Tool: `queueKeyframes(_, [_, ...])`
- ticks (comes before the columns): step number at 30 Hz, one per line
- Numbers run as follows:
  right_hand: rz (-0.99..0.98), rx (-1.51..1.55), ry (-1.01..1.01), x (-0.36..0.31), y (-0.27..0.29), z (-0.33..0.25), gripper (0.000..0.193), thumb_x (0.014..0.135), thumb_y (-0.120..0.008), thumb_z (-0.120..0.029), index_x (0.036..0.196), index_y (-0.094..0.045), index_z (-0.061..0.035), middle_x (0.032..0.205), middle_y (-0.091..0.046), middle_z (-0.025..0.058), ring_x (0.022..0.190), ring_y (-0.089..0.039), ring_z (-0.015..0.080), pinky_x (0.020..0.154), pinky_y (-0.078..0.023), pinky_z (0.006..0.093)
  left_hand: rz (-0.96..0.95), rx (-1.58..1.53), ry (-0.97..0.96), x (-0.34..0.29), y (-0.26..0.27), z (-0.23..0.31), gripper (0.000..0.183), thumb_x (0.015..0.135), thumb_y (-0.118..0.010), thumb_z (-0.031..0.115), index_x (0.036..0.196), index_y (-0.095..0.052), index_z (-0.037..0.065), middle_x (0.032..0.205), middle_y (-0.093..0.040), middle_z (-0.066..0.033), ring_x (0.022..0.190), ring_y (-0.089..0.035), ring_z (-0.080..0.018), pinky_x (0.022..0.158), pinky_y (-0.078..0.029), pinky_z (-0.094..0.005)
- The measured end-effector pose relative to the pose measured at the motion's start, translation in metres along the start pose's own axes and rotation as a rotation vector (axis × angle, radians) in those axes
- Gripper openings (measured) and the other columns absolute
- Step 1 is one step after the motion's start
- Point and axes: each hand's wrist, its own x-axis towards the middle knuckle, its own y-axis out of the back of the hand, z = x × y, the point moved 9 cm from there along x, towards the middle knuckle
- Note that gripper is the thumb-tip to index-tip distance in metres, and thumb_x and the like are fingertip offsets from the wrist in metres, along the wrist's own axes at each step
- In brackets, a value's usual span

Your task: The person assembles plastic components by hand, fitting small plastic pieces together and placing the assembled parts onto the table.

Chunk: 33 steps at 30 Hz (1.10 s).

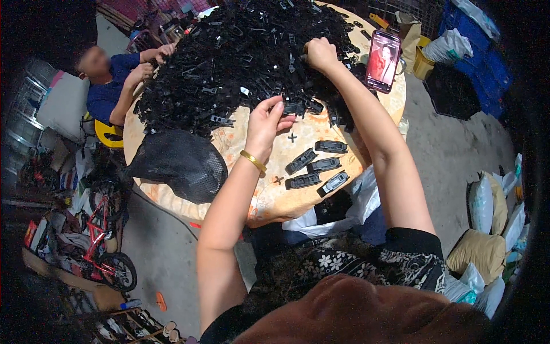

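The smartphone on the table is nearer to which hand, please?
Right: the right hand is left of the smartphone; the left hand is farther left, lower in view.

My right arm [372, 114] stretches forward, right hand [321, 54] curled inward, while my left hand [266, 125] brings thumb [277, 110] toward forefinger [269, 102].

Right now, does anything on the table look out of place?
Perhaps the lit phone at the right edge of the round table: it looks odd as the one gadget beside a heap of small black parts.
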Motion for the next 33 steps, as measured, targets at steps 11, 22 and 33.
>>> queueKeyframes(11, [-0.145, 1.076, 0.194, -0.061, 0.044, -0.040, 0.028, 0.075, -0.065, -0.008, 0.100, -0.057, -0.0008, 0.094, -0.060, 0.0030, 0.084, -0.056, 0.0087, 0.075, -0.046, 0.0242, 0.152, -0.072, -0.070, 0.002, 0.023, 0.015, 0.034, 0.093, -0.033, 0.013, 0.121, -0.034, -0.005, 0.106, -0.050, -0.0187, 0.090, -0.059, -0.0240, 0.075, -0.052, -0.0268])
queueKeyframes(22, [0.120, 0.698, 0.643, -0.128, 0.093, -0.088, 0.028, 0.065, -0.066, -0.003, 0.092, -0.060, -0.0039, 0.085, -0.061, 0.0093, 0.080, -0.058, 0.0238, 0.069, -0.048, 0.0308, 0.094, 0.047, -0.092, 0.005, 0.012, 0.011, 0.029, 0.091, -0.039, 0.009, 0.116, -0.042, -0.004, 0.101, -0.053, -0.0121, 0.081, -0.056, -0.0142, 0.071, -0.050, -0.0247])
queueKeyframes(33, [0.252, 0.690, 0.710, -0.144, 0.102, -0.096, 0.030, 0.062, -0.066, -0.001, 0.091, -0.060, -0.0040, 0.089, -0.061, 0.0084, 0.080, -0.057, 0.0258, 0.070, -0.049, 0.0312, 0.078, 0.138, -0.105, -0.003, 0.009, 0.020, 0.032, 0.083, -0.053, 0.004, 0.113, -0.046, -0.004, 0.092, -0.056, -0.0079, 0.070, -0.056, -0.0097, 0.064, -0.049, -0.0198])
